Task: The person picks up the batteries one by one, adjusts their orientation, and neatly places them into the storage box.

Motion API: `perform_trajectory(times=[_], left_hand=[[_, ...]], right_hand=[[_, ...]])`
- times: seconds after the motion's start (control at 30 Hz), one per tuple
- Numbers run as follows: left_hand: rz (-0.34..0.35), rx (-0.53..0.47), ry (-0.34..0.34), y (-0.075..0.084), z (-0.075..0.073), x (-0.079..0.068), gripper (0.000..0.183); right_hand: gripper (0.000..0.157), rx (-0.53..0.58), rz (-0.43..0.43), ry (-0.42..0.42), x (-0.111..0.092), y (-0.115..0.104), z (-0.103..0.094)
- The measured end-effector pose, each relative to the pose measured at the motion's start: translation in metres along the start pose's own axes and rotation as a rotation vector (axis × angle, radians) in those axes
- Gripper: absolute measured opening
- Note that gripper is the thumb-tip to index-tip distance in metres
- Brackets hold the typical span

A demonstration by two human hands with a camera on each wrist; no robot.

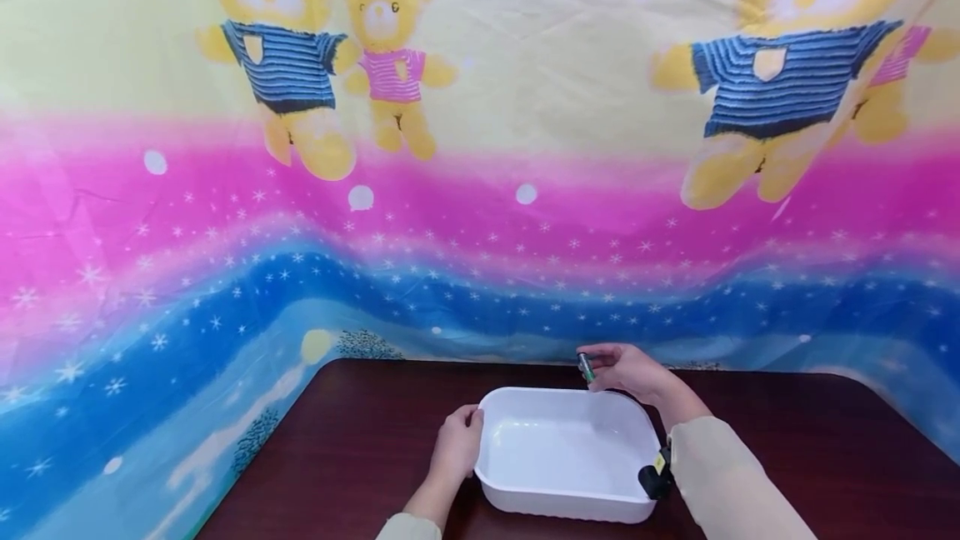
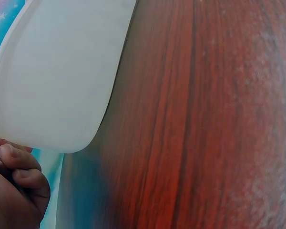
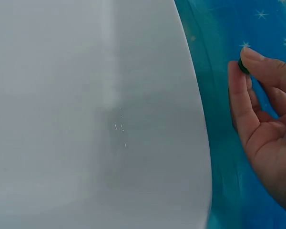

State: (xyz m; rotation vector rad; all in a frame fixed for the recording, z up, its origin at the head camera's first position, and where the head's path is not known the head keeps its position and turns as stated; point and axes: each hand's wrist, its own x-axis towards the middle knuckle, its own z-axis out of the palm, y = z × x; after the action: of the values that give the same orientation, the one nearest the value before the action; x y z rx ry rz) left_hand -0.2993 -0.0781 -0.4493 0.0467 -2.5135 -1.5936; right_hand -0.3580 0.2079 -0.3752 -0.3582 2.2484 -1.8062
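While the left hand grips the near-left side of a white tub, its thumb at the rim and its fingers curled against the wall, the right hand pinches a small battery between thumb and fingertips. The battery is up above the tub's far rim, towards the right, tilted and clear of the plastic (only its green end shows in the right wrist view). The tub sits upright on a dark reddish-brown table, its inside floor bare and shiny. A black wrist camera with a yellow label is strapped by the right sleeve, in front of the tub's right side. Behind the table hangs a colourful cloth printed with teddy bears and snowflakes.
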Motion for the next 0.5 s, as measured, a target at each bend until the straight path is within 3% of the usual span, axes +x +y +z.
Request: perform_trajectory(times=[0.5], left_hand=[[0.006,0.006,0.011,0.002,0.0,-0.002,0.031]], right_hand=[[0.067,-0.022,-0.023,-0.004,0.014,0.004,0.011]])
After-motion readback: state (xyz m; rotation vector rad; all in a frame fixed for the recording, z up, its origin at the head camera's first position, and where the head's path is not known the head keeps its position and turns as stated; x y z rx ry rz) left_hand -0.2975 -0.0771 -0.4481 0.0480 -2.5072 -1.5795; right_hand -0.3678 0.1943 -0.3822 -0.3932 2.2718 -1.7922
